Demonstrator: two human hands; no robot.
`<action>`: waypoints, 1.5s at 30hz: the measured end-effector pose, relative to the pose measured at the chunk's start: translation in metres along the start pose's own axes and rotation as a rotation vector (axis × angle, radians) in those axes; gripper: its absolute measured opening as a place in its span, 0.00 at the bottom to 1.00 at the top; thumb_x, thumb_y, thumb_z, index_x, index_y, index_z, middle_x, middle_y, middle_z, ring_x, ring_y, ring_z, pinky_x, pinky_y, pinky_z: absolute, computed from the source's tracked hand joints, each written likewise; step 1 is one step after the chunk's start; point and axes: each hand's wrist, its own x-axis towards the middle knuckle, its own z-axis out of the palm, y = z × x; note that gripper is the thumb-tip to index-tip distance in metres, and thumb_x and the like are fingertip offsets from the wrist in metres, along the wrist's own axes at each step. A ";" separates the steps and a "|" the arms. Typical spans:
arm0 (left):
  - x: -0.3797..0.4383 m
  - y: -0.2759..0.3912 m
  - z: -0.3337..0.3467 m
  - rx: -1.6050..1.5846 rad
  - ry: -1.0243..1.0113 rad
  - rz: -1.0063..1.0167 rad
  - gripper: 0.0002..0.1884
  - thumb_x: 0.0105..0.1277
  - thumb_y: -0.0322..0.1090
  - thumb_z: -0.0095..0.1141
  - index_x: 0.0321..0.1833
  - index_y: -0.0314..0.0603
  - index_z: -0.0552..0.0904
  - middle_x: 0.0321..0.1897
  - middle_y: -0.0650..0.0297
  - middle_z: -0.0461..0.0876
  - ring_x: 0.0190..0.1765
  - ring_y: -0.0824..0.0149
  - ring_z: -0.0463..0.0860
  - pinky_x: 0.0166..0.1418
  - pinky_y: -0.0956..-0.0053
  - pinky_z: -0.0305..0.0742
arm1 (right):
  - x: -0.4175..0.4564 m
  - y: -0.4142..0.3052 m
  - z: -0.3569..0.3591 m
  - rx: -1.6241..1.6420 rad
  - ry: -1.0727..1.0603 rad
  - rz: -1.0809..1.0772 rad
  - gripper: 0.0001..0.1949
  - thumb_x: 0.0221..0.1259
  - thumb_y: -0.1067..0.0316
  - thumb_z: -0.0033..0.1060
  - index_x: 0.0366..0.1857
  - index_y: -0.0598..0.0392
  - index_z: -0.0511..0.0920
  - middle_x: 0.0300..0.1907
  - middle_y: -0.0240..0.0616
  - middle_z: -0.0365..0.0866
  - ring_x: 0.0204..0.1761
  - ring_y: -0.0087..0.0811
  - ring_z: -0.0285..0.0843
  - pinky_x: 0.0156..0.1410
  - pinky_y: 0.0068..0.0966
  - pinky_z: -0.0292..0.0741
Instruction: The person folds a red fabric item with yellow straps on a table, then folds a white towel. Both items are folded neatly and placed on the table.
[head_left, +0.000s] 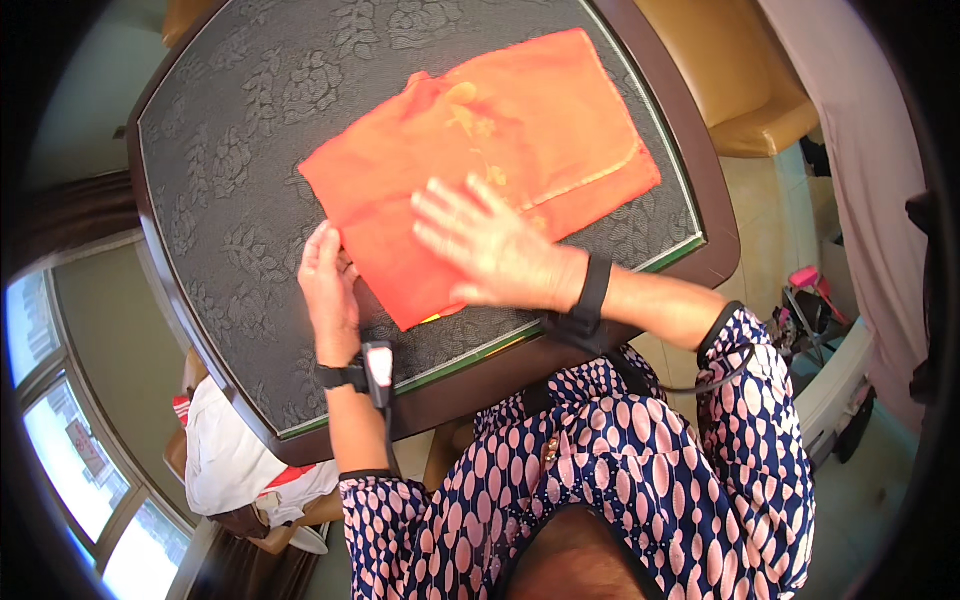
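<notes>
A folded orange-red cloth garment (555, 120) with a yellowish printed pattern lies on the dark, floral-patterned table top (225, 247). My right hand (487, 244), slightly blurred, is spread palm down over the garment's near part, its fingers apart. At the garment's left edge is my left hand (330, 281), thumb and forefinger close to the cloth; whether they pinch it is not clear. A small yellow strip shows under the near edge of the cloth. Each wrist wears a black strap, and the left one carries a small device.
The table has a raised dark wooden rim (720, 217). A tan chair (712, 67) stands at the far right. White clothing (225, 450) with red parts lies on another chair at the lower left, near windows. A light curtain (862, 150) hangs at the right.
</notes>
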 end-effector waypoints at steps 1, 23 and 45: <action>0.008 0.007 -0.001 -0.001 -0.084 -0.045 0.16 0.70 0.40 0.52 0.53 0.37 0.76 0.45 0.60 0.84 0.44 0.67 0.85 0.47 0.71 0.81 | -0.004 -0.013 0.005 0.078 -0.068 0.015 0.47 0.37 0.52 0.77 0.66 0.59 0.62 0.73 0.51 0.53 0.76 0.49 0.45 0.74 0.56 0.49; 0.091 0.038 -0.030 0.379 0.044 0.316 0.09 0.62 0.32 0.63 0.41 0.34 0.82 0.36 0.65 0.83 0.39 0.73 0.79 0.47 0.77 0.74 | 0.016 -0.046 0.086 0.124 0.260 0.045 0.20 0.43 0.73 0.61 0.46 0.61 0.77 0.63 0.48 0.70 0.70 0.47 0.62 0.71 0.55 0.58; 0.037 0.154 0.069 0.458 -0.180 0.444 0.19 0.65 0.42 0.60 0.52 0.35 0.79 0.35 0.62 0.83 0.32 0.74 0.81 0.34 0.81 0.74 | 0.003 -0.044 0.021 1.092 0.726 0.619 0.14 0.61 0.78 0.55 0.50 0.61 0.78 0.37 0.25 0.82 0.36 0.14 0.74 0.41 0.17 0.74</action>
